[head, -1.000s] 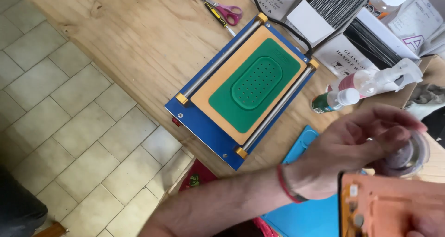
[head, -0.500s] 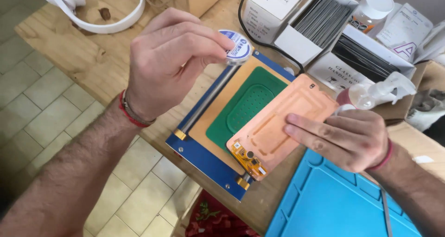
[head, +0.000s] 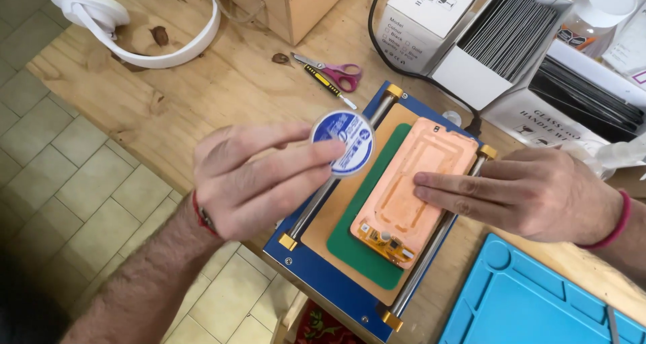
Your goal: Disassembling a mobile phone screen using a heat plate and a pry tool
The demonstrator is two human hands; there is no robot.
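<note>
My left hand holds a small round spool with a blue and white label between thumb and fingers, above the left rail of a blue heating plate. An orange phone-shaped panel lies on the green mat of that plate. My right hand lies flat with its fingers pressing the panel's right side.
A blue silicone work mat is at the lower right. Pink-handled scissors and a small screwdriver lie behind the plate. Open white boxes of dark glass sheets stand at the back right. White headphones and a wooden box are at the back left.
My left hand brought the round spool from the right up over the plate. My right hand laid the orange panel on the green mat and now presses it flat.
</note>
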